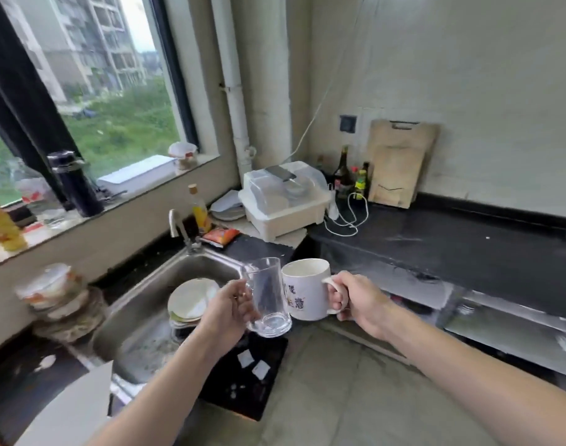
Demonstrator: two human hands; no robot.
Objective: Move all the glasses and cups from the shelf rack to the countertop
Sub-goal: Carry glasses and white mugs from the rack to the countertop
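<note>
The white mug (304, 289) carries dark printed characters, too blurred to read. The right hand (355, 299) grips its handle; the left hand (231, 309) grips the handle of a clear glass (268, 299). Both arms reach forward, the vessels upright, mouths up, touching, held above the floor beside the sink (178, 268), short of the dark counter (452, 239).
</note>
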